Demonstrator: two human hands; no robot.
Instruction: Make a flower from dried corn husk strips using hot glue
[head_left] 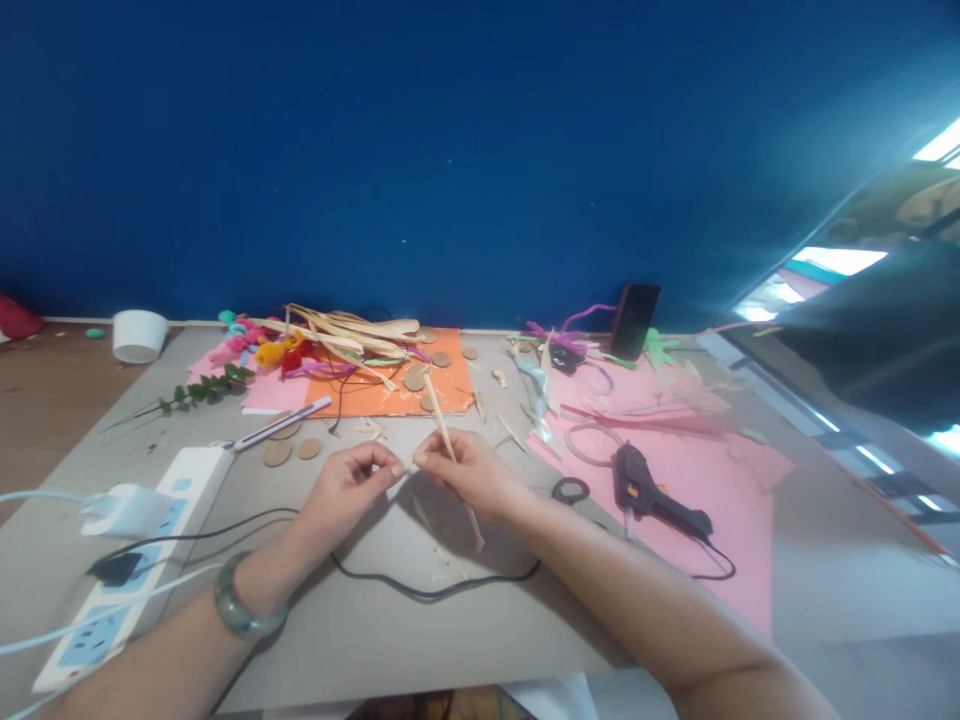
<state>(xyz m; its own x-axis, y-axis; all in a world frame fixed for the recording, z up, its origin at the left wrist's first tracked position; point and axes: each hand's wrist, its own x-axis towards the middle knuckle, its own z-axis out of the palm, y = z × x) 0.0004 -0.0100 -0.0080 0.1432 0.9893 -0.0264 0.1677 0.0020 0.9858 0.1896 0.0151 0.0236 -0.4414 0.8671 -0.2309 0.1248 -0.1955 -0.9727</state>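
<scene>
My left hand [356,482] is closed in a pinch, its thumb and forefinger on a tiny pale scrap [410,464] too small to name. My right hand [472,474], also closed, meets it from the other side with its fingertips at the same scrap. Through the right hand's fingers runs a thin straw-coloured strip [441,415], slanting from its upper end by the orange sheet [360,402] down to a frayed end below the palm. Small pale shreds [442,555] lie on the grey table under both hands.
Straw-coloured strips [360,330] and coloured pipe cleaners [277,350] lie at the back left. A white power strip [196,478] stands left; a black cable [420,596] crosses in front. On the right, pink paper [739,540] carries a black glue gun [660,500]. A phone [634,322] leans at the back.
</scene>
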